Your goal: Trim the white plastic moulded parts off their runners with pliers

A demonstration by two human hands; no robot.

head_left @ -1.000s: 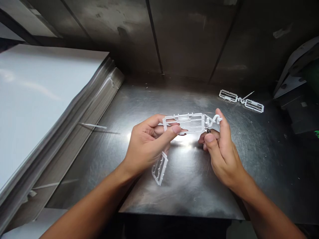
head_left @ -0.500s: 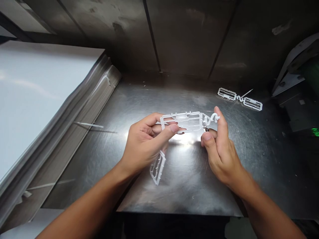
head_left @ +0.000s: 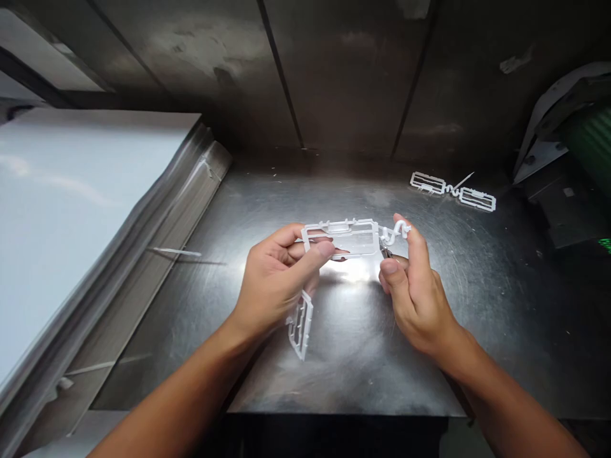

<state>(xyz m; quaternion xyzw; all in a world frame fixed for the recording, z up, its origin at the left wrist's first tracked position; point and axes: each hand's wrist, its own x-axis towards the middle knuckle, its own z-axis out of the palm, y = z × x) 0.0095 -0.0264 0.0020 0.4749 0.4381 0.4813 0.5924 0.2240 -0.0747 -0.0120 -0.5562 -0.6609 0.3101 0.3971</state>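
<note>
Over the table (head_left: 353,362), left hand (head_left: 279,280) pinches frame (head_left: 338,226).

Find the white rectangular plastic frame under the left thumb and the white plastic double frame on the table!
White rectangular plastic frame (head_left: 340,227): head view, on its upper bar.
White plastic double frame (head_left: 453,191): head view, on its curly middle.

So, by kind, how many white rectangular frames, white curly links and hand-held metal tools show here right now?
White rectangular frames: 4
White curly links: 2
Metal tool, mostly hidden in the right hand: 1
Total: 7
</note>
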